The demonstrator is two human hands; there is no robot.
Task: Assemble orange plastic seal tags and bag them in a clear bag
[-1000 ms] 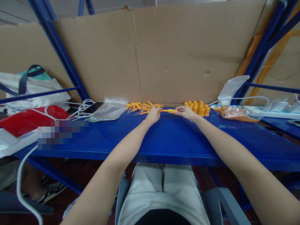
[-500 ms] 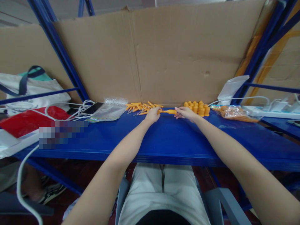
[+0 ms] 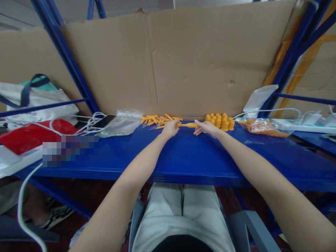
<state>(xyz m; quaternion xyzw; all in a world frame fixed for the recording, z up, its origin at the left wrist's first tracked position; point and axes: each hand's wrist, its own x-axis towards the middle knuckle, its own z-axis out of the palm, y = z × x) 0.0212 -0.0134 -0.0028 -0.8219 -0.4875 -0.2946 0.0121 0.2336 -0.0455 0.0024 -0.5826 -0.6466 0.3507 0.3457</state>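
Between my hands, just above the blue shelf top, lies a slim orange plastic piece (image 3: 188, 125) with a ribbed shaft and a thicker right end. My left hand (image 3: 170, 128) is closed on its left end. At the thicker end, the thumb and fingers of my right hand (image 3: 205, 128) pinch it, the other fingers loosely spread. Behind my left hand is a loose pile of orange sticks (image 3: 151, 119) with small metal chains. Several orange stepped, cap-like parts (image 3: 220, 120) stand grouped beside my right hand.
A clear plastic bag (image 3: 122, 122) and a dark phone (image 3: 104, 121) lie left of the pile. A bag of orange parts (image 3: 262, 126) lies to the right. White cables (image 3: 89, 122), a red bag (image 3: 39, 134) and blue shelf posts (image 3: 69, 59) flank the shelf; cardboard (image 3: 196, 63) stands behind.
The fingers of my right hand have shifted slightly and spread a little at the orange piece's thick end. My left hand stays nearly still on the other end.
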